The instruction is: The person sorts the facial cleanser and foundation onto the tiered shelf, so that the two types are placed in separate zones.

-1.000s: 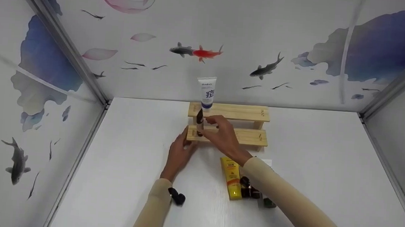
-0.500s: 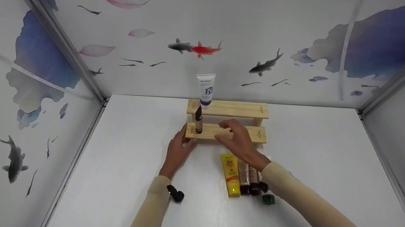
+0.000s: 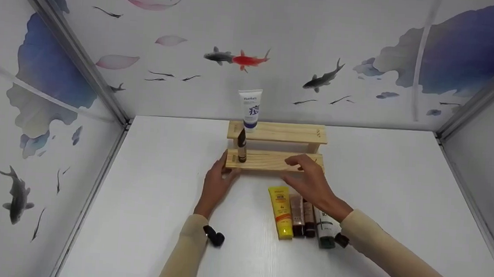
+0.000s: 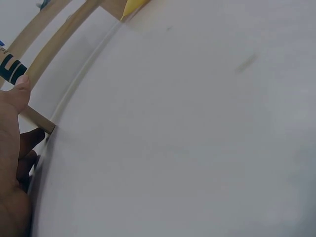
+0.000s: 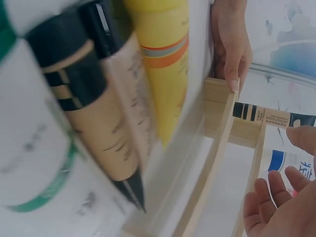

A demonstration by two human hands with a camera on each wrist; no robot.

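A two-step wooden rack (image 3: 271, 161) stands near the back wall. My left hand (image 3: 216, 187) grips the left end of its lower step, thumb at the front edge, as the left wrist view also shows. On that step's left end a small brown tube with a dark pointed end (image 3: 241, 147) stands upright. Behind it, a white and blue tube (image 3: 251, 108) stands on the upper step. My right hand (image 3: 313, 184) hovers before the right part of the lower step, holding nothing, its fingers loosely bent and thumb apart.
Several tubes lie side by side in front of the rack: a yellow tube (image 3: 281, 212), a pinkish-brown tube (image 3: 297, 216), a brown one (image 3: 309, 219) and a white one with a green cap (image 3: 326, 228). A dark cap (image 3: 341, 240) shows under my right wrist.
My right hand has let go of the small brown tube, which stays upright on the lower step. That hand has moved right along the rack. My left hand keeps its place.
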